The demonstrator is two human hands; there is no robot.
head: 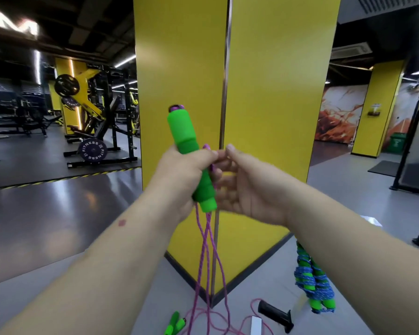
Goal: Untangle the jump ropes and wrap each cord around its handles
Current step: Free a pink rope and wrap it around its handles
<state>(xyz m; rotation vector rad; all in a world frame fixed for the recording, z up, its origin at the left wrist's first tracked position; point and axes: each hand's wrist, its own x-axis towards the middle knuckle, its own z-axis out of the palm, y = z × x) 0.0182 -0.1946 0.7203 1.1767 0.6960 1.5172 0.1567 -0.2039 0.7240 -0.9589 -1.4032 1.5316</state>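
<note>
Handles of bright green foam (pixel 190 155), 2 of them held together as 1 bundle, stand nearly upright at chest height in front of the yellow pillar (pixel 276 93), and their long axis runs from the purple cap at the top, leaning slightly left, down to the lower ends that point toward the floor. The thin purple braided cord (pixel 207 250) leaves these lower ends and hangs straight down in several strands to loose loops on the grey floor (pixel 58 213). The left hand (pixel 179 172) has its fingers curled around the middle of the bundle. The right hand (pixel 247 184) is just beside it on the right, thumb and forefinger pinching a short piece of cord against the handles. I judge that the wrapping starts here, so the right hand is the nearer one to lead the cord. On the floor to the right lies a second rope with blue cord already wound on green handles (pixel 315 284), and nearby a black ribbed handle (pixel 275 315).
</note>
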